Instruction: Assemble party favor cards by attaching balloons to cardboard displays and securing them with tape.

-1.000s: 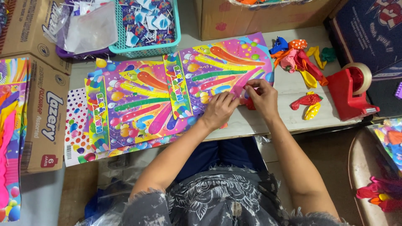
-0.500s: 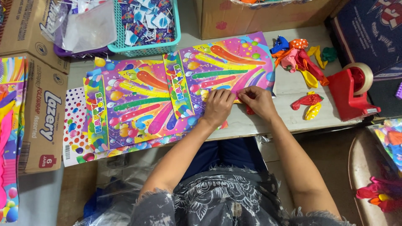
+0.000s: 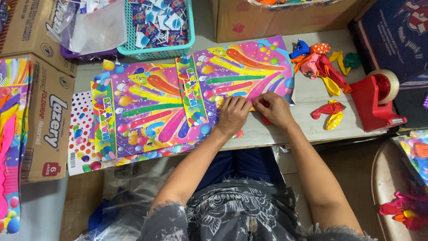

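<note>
**A:** What are the hands doing?

**B:** Both rest on a bright rainbow-striped card sheet (image 3: 243,73) lying on the table (image 3: 312,96). The left hand (image 3: 232,115) presses flat on the sheet's lower edge, fingers curled down. The right hand (image 3: 273,108) sits just beside it, touching it, fingertips pinching a small red balloon (image 3: 266,119) against the sheet. Most of the balloon is hidden under the fingers.

**A:** How far along does the work look?

**B:** Early, I judge. I can see only this one balloon at the sheet, and whether it is fastened I cannot tell. A second matching sheet (image 3: 142,111) overlaps to the left, with no balloons showing on it.

**A:** What else is near?

**B:** To the right of the hands, well apart, lies a loose pile of uninflated balloons (image 3: 321,62) in blue, pink, yellow and green. Two more, red and yellow (image 3: 331,114), lie nearer the right hand. Beyond them stands a red tape dispenser (image 3: 376,102). A teal basket (image 3: 160,49) sits behind the sheets.
</note>
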